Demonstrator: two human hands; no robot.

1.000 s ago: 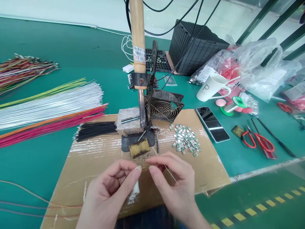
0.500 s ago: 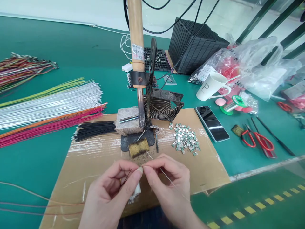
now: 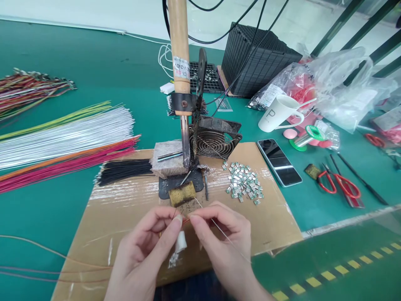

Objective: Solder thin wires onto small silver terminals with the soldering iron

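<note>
Orange wire (image 3: 185, 222) lies between our left hand (image 3: 144, 250) and right hand (image 3: 223, 235), both pinching it: probably light, bendy (best held near the tips).

- 1 left hand (image 3: 142, 248) and 1 right hand (image 3: 224, 237)
- 3 loose wires (image 3: 31, 270)
- 1 pale strand (image 3: 198, 202)
- 5 straight wire bundles: 1 yellow-green (image 3: 69, 116), 1 white (image 3: 84, 134), 1 orange (image 3: 46, 164), 1 red (image 3: 78, 163), 1 black (image 3: 128, 172)
- 1 pile of small metal parts (image 3: 244, 182) (too crowded to count singly)
- 2 sponges (image 3: 182, 194)
- 1 soldering iron (image 3: 180, 83), 1 fan (image 3: 216, 143)
- 1 white mug (image 3: 275, 115), 1 phone (image 3: 280, 162), 1 solder spool (image 3: 308, 137)
- 1 stack of black trays (image 3: 257, 62)
</note>
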